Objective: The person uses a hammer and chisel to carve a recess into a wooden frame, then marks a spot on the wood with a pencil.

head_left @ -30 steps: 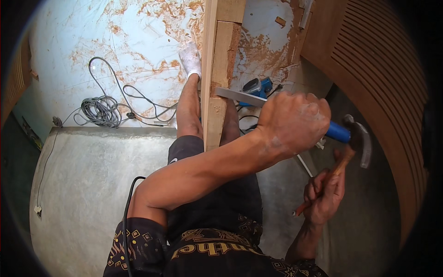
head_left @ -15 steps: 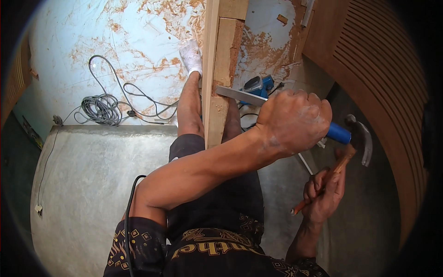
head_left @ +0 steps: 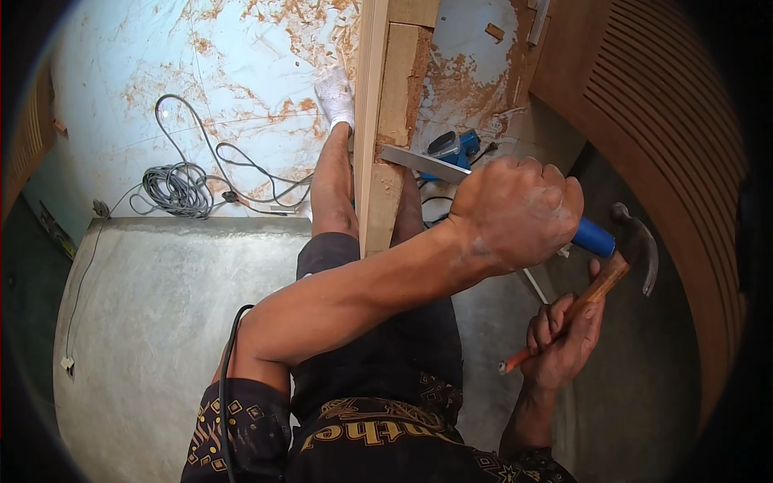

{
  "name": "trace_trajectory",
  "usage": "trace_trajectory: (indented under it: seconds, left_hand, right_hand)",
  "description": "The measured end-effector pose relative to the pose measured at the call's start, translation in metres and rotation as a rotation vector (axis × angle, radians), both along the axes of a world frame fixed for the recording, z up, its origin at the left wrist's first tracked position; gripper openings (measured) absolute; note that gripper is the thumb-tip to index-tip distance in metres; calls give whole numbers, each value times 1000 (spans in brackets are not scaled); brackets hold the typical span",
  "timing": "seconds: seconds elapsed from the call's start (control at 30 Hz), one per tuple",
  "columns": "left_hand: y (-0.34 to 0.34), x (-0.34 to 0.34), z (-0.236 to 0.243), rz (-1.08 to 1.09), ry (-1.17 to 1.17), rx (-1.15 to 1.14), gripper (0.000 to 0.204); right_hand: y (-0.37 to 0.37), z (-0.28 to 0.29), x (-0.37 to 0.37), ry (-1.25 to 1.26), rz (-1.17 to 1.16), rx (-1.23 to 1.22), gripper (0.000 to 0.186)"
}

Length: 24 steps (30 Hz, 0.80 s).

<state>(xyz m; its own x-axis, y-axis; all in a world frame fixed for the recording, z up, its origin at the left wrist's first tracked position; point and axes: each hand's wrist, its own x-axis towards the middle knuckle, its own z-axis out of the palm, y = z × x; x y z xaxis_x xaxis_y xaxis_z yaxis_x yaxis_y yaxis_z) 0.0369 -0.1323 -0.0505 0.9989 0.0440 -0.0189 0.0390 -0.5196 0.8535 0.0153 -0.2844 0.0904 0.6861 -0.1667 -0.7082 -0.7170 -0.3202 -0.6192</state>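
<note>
My left hand (head_left: 519, 213) is closed in a fist round the blue handle (head_left: 594, 237) of a chisel, its arm reaching across my body. The flat steel chisel blade (head_left: 423, 163) points left, its tip at a cut notch in the long pale wooden piece (head_left: 394, 88) standing between my legs. Lower right, my right hand (head_left: 568, 342) grips the wooden shaft of a claw hammer (head_left: 604, 282). The hammer's dark head (head_left: 642, 248) is just right of the chisel handle's butt; whether they touch I cannot tell.
A blue power tool (head_left: 451, 149) lies beyond my left fist. Coiled grey cable (head_left: 177, 191) rests on the white sheet (head_left: 129, 80), which is strewn with wood shavings. A slatted brown wooden panel (head_left: 644, 105) curves along the right side. Grey concrete floor (head_left: 161, 306) lies nearer me.
The hammer has shifted slightly right and down, with its shaft end a little to the left. My left fist, the chisel and the wooden piece appear slightly farther right.
</note>
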Motion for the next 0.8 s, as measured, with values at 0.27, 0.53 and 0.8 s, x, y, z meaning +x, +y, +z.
trace_trajectory:
  seconds: [0.27,0.53,0.8]
  left_hand:
    - [-2,1,-3,-64,69,13,14]
    - [-4,-1,-7,-82,77,44,14]
    - [-3,-2,-5,-84,65,24,15]
  right_hand:
    - [1,-6,-7,0,-48,16,61]
    - [4,-8,-11,38,-40,12,60]
    - [3,-9,-11,68,-64,28,60]
